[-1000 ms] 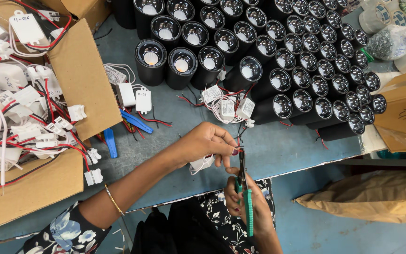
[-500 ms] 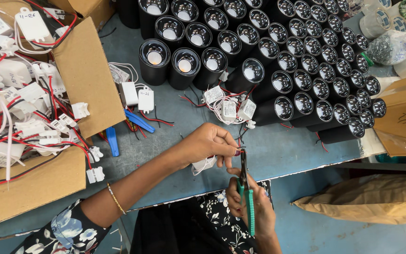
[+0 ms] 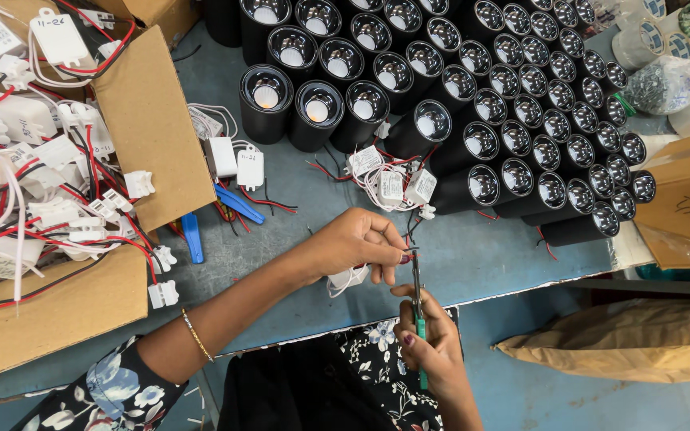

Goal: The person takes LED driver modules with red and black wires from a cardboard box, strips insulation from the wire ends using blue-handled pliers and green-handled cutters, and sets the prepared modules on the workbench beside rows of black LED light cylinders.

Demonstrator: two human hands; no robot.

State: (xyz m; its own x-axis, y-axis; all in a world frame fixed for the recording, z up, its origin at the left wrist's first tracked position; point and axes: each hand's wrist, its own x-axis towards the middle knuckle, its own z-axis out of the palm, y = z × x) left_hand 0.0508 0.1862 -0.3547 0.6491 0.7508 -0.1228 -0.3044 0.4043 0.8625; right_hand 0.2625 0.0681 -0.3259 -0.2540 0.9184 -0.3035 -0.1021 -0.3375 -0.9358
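1. At the far left an open cardboard box (image 3: pixel 161 136) sat on the blue surface (image 3: pixel 281 263), crammed with white driver units (image 3: pixel 33 160) and red, black and white leads.
2. Just right of the box flap, two more small white drivers (image 3: pixel 237 164) lay beside a blue-handled tool (image 3: pixel 233 203).
3. The left hand (image 3: pixel 357 243) reached in from the lower left, a thin bracelet (image 3: pixel 196 335) on its wrist. Its fingers were curled closed around a small white driver (image 3: pixel 345 278), which sat under the palm with its white lead looping out below. The fingertips pinched the wire ends (image 3: pixel 409 254) at the right edge of the hand.
4. The right hand (image 3: pixel 433 343) came up from the bottom edge, just below and right of the left one, fingers closed on the green-handled cutters (image 3: pixel 418 307). The cutters stood upright, their dark tip meeting the wire ends at the left fingertips; whether the blades were closed could not be told.
5. Above the hands, a cluster of white drivers (image 3: pixel 389 179) with red and black leads lay against the lamps.
6. Rows of black cylindrical spotlights (image 3: pixel 473 88) filled the upper middle and right of the surface.
7. At the far right stood rolls of tape (image 3: pixel 640 40) and a clear plastic bag (image 3: pixel 668 84), with a brown sack (image 3: pixel 640 343) lower down.
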